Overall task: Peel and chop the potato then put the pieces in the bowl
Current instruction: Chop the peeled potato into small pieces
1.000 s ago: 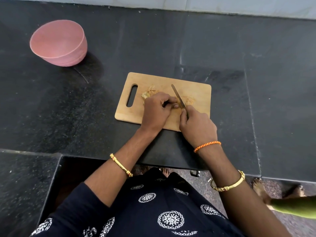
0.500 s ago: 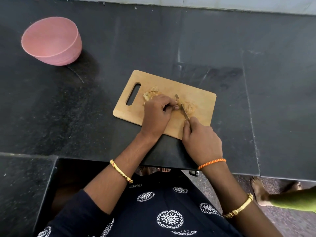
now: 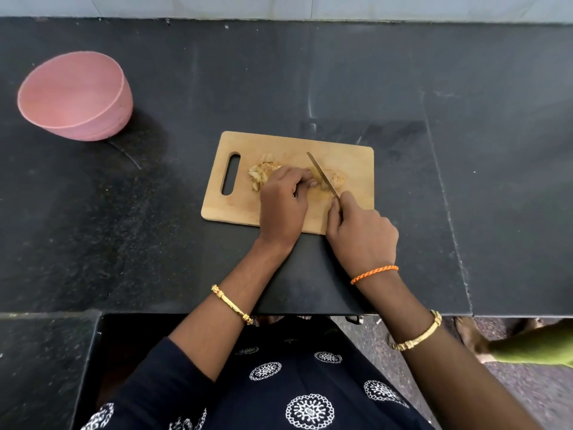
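At frame centre, the left hand (image 3: pixel 283 201) curls over the potato (image 3: pixel 336 179) on the cutting board (image 3: pixel 279 147); the right hand (image 3: pixel 361 234) grips the knife (image 3: pixel 322 173). The bowl (image 3: pixel 74 94) sits upper left.

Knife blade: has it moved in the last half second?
Yes. The knife tip has lifted back toward the far edge of the cutting board.

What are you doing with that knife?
A person is chopping a potato on a wooden cutting board. The right hand grips the knife, its blade angled over the potato, while the left hand holds the potato in place. A small heap of cut bits lies near the board's handle slot. The pink bowl stands off to the left with nothing visible in it.
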